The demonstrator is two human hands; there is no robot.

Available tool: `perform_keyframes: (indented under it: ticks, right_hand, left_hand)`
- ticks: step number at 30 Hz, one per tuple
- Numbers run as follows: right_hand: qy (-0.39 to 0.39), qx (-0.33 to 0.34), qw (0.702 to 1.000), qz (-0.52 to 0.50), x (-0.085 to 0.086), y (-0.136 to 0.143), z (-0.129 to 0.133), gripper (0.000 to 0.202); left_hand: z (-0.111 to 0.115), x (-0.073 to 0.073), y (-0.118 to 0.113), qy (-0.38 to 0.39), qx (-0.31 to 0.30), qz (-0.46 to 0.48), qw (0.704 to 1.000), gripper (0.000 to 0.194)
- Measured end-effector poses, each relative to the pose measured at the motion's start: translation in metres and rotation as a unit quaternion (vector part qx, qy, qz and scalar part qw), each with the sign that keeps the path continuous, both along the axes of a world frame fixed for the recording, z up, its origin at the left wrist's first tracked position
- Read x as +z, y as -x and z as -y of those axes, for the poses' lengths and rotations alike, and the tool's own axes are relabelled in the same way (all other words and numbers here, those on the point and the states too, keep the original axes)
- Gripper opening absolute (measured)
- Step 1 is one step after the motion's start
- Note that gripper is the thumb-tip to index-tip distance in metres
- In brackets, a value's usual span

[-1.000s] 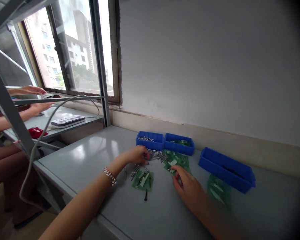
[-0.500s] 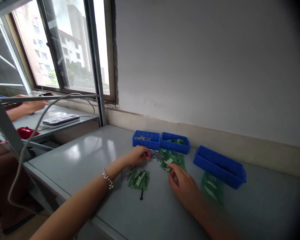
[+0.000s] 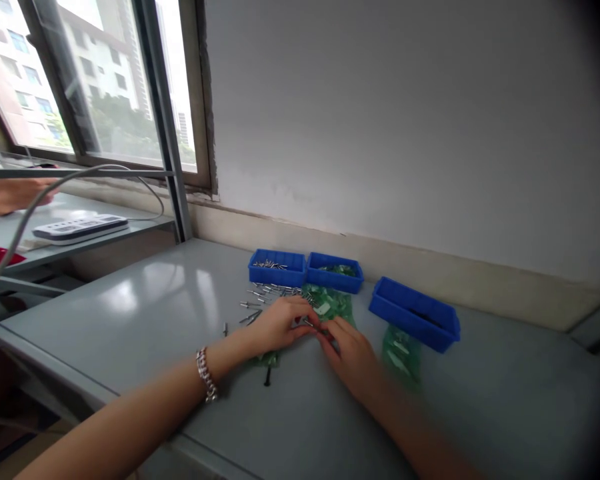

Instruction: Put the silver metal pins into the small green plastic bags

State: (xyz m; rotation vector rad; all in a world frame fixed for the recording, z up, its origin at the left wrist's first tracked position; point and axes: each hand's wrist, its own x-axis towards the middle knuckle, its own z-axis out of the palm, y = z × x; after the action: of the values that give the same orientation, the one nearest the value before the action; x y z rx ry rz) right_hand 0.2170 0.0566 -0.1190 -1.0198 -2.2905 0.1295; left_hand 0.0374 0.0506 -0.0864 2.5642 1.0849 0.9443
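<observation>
In front of the green bags, my left hand (image 3: pixel 286 325) pinches a small silver rivet (image 3: pixel 309 323) between thumb and fingers. My right hand (image 3: pixel 349 348) meets it there, its thumb and fingertips closed around the rivet's other end. Loose silver rivets (image 3: pixel 266 293) lie scattered behind and left of my left hand. A green plastic bag (image 3: pixel 341 304) with a white label lies just beyond my fingers. Another green bag (image 3: pixel 271 360) is mostly covered by my left hand and wrist. A black screw (image 3: pixel 267 377) lies in front of it.
Along the wall stand a blue bin (image 3: pixel 280 277) with rivets, a blue bin (image 3: pixel 337 281) with green bags, and a longer blue bin (image 3: pixel 413 323) with dark pieces. A green bag (image 3: pixel 401 353) lies before that one. At far left, another person's hand (image 3: pixel 23 195) shows above a neighbouring table.
My left hand has come right and nearer from the rivet pile, and a rivet now shows in its fingers. My right hand has left the green bag and joined it. The view has shifted right.
</observation>
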Motion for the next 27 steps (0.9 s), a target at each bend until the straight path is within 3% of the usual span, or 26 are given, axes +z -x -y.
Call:
perform_keyframes:
  ticks: [14,27]
  right_hand:
    - [-0.037,0.000,0.998,-0.046,-0.0020,-0.0007,0.0000,0.018]
    - [-0.077,0.012,0.996,-0.047,0.0027,-0.0008,0.0013,0.026]
  left_hand:
    - [-0.0021,-0.0030,-0.0001,0.016,0.027,0.058,0.998,0.008]
    - [-0.0030,-0.0058,-0.0021,0.032,0.048,0.049,0.997,0.010]
